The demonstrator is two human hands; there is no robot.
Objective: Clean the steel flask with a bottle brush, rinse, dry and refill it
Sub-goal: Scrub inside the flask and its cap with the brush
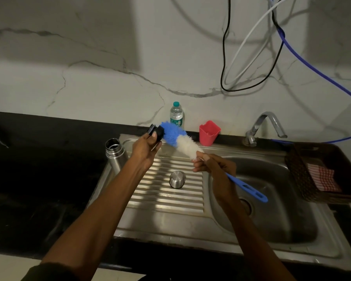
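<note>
The steel flask is seen standing upright and uncapped on the sink's left edge, at about 9 o'clock from the hands, with its mouth open and untouched. A steel cup lid is laid mouth-down on the ribbed drainboard, at 6 o'clock from the brush head. A small black stopper is gripped in the left hand, the fingers closed around it. The bottle brush is held in the right hand, the fingers pinched on the stem just below the white bristles, while the blue handle trails toward 4 o'clock over the basin. The blue bristle tip is pressed against the stopper, so the stopper is judged to be under scrubbing. Disassembly is therefore taken as complete. Whether the flask's interior has been brushed cannot be told. Rinsing is judged outstanding: no water is seen running from the tap at 2 o'clock. Drying is also left, for which the checked cloth in the basket at 3 o'clock may serve, then refilling, possibly from the water bottle at 12 o'clock.
</note>
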